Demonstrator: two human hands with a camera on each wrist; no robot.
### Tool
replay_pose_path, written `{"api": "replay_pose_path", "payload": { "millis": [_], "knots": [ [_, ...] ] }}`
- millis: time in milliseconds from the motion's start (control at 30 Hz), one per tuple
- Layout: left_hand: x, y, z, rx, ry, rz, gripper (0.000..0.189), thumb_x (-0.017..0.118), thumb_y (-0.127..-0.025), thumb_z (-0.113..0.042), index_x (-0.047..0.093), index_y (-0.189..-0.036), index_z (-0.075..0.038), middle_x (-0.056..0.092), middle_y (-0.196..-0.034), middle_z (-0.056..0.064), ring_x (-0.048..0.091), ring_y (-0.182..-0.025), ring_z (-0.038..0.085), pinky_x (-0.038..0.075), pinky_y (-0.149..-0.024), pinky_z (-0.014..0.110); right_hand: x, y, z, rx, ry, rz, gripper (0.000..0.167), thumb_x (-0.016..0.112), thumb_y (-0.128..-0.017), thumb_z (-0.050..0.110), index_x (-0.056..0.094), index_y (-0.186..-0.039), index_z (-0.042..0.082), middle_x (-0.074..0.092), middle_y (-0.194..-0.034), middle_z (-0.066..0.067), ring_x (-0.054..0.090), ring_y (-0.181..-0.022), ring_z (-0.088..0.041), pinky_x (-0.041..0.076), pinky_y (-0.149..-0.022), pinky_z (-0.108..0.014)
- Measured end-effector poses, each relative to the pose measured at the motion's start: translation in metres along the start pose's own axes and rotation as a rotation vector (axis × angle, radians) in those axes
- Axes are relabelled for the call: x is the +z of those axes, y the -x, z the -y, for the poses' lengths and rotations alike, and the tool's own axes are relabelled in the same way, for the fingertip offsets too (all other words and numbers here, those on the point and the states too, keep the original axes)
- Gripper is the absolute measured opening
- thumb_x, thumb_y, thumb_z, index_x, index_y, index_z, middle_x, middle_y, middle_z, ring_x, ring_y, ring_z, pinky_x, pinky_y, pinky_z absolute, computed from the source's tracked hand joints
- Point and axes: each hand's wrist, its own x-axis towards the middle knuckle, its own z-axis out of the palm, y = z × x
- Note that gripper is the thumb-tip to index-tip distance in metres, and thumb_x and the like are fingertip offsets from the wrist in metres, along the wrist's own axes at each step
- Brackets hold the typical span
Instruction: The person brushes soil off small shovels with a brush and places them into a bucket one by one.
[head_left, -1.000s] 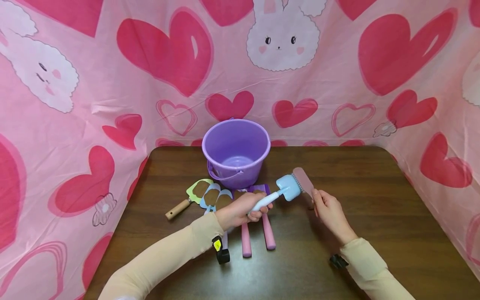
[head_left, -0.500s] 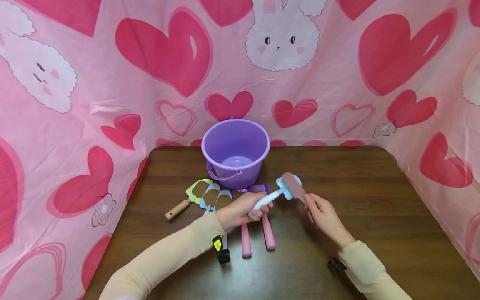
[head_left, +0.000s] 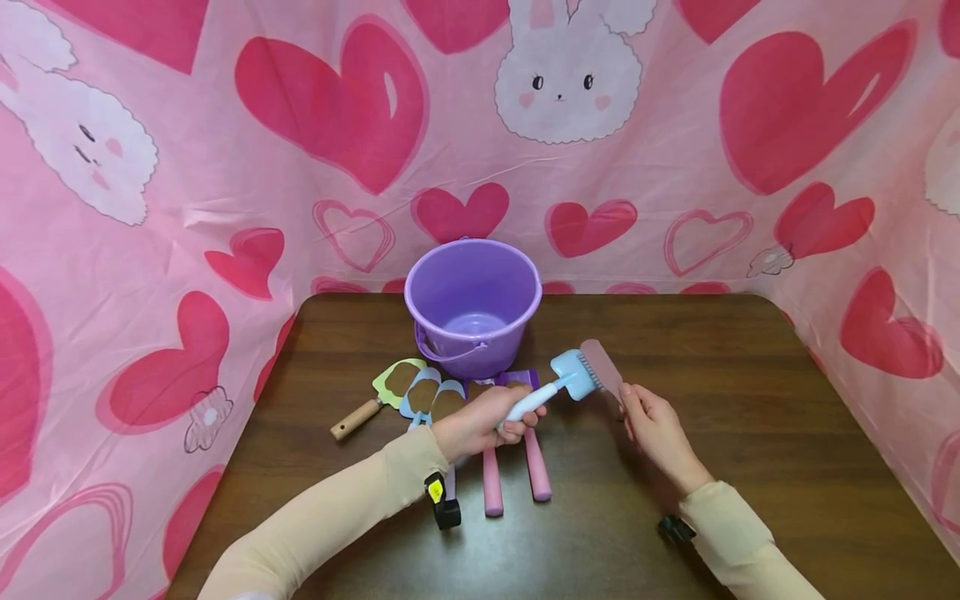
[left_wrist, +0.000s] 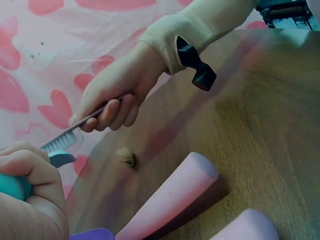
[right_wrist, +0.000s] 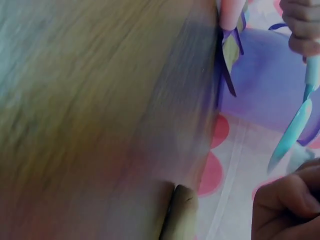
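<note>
Pale-blue shovel (head_left: 572, 377) and pink brush (head_left: 603, 367) are what we hold above the brown worktop (head_left: 712, 342). On it stands the purple bucket (head_left: 495, 358). In front of the bucket and to its right, our left hand (head_left: 483, 419) grips the shovel's handle and our right hand (head_left: 662, 431) pinches the brush, bristles at the blade's edge. Two pink handles (head_left: 492, 485) lie in front of the bucket.

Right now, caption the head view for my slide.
Left grip on blue shovel, right grip on pink brush, purple bucket behind.
</note>
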Motion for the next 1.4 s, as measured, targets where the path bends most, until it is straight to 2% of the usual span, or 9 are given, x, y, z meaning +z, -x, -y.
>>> {"api": "replay_pose_path", "payload": {
  "millis": [167, 300, 533, 700, 800, 1033, 1233, 1400],
  "knots": [
    [0.000, -0.001, 0.000, -0.002, 0.073, -0.002, 0.038, 0.028, -0.112, -0.020, 0.055, -0.092, -0.001, 0.045, -0.067, -0.003, 0.028, -0.045, -0.003, 0.020, -0.042, 0.011, 0.006, 0.004, 0.003, -0.091, -0.030, 0.102, 0.036, 0.049, -0.112, 0.026, 0.055, -0.091, -0.003, 0.050, -0.057, -0.003, 0.043, -0.041, -0.014, 0.040, -0.040, -0.032],
    [0.001, -0.002, 0.001, -0.010, 0.097, 0.012, 0.037, 0.028, -0.112, -0.020, 0.053, -0.093, -0.001, 0.043, -0.068, -0.003, 0.027, -0.046, -0.003, 0.020, -0.042, 0.011, 0.009, 0.006, 0.004, -0.115, -0.045, 0.113, 0.035, 0.049, -0.112, 0.024, 0.055, -0.090, -0.003, 0.050, -0.057, -0.002, 0.043, -0.040, -0.014, 0.040, -0.039, -0.033],
    [0.000, -0.001, 0.003, -0.043, 0.053, 0.050, 0.042, 0.024, -0.115, -0.025, 0.053, -0.094, -0.001, 0.042, -0.066, -0.005, 0.026, -0.044, -0.003, 0.019, -0.040, 0.011, 0.006, 0.005, -0.004, -0.019, -0.077, 0.050, 0.044, 0.044, -0.113, 0.032, 0.053, -0.094, -0.007, 0.049, -0.058, -0.004, 0.043, -0.042, -0.016, 0.040, -0.041, -0.032],
    [0.000, -0.001, 0.005, -0.026, 0.011, 0.056, 0.043, 0.023, -0.115, -0.025, 0.053, -0.094, -0.001, 0.042, -0.066, -0.006, 0.025, -0.044, -0.002, 0.020, -0.040, 0.012, 0.002, 0.003, -0.008, 0.052, -0.082, 0.004, 0.050, 0.042, -0.113, 0.037, 0.053, -0.096, -0.008, 0.049, -0.058, -0.003, 0.042, -0.043, -0.016, 0.039, -0.041, -0.031],
    [0.001, -0.001, 0.005, -0.006, -0.019, 0.045, 0.045, 0.024, -0.115, -0.026, 0.055, -0.093, -0.002, 0.044, -0.066, -0.005, 0.025, -0.044, -0.002, 0.020, -0.041, 0.012, 0.001, 0.002, -0.006, 0.057, -0.081, -0.007, 0.052, 0.041, -0.113, 0.039, 0.054, -0.096, -0.008, 0.049, -0.058, -0.002, 0.041, -0.043, -0.014, 0.039, -0.040, -0.031],
    [0.002, -0.002, 0.006, 0.007, -0.067, 0.031, 0.046, 0.026, -0.115, -0.027, 0.057, -0.093, -0.001, 0.045, -0.065, -0.005, 0.026, -0.043, -0.003, 0.021, -0.040, 0.013, 0.003, 0.004, 0.004, 0.017, -0.101, 0.060, 0.049, 0.044, -0.113, 0.035, 0.053, -0.095, -0.010, 0.048, -0.057, -0.003, 0.040, -0.041, -0.013, 0.037, -0.039, -0.029],
    [0.000, 0.001, 0.006, 0.033, -0.132, 0.038, 0.045, 0.028, -0.115, -0.026, 0.059, -0.092, -0.002, 0.046, -0.063, -0.005, 0.027, -0.044, -0.002, 0.022, -0.041, 0.014, -0.006, 0.001, 0.001, 0.082, -0.079, 0.026, 0.052, 0.042, -0.113, 0.040, 0.054, -0.099, -0.009, 0.049, -0.059, -0.002, 0.042, -0.044, -0.013, 0.038, -0.042, -0.029],
    [-0.003, 0.002, 0.008, 0.038, -0.145, 0.033, 0.045, 0.029, -0.114, -0.026, 0.061, -0.092, -0.003, 0.047, -0.063, -0.005, 0.029, -0.044, -0.001, 0.022, -0.041, 0.014, -0.013, 0.001, -0.001, 0.100, -0.031, -0.004, 0.052, 0.041, -0.113, 0.041, 0.055, -0.100, -0.008, 0.050, -0.061, -0.002, 0.043, -0.047, -0.014, 0.040, -0.044, -0.029]
  ]
}}
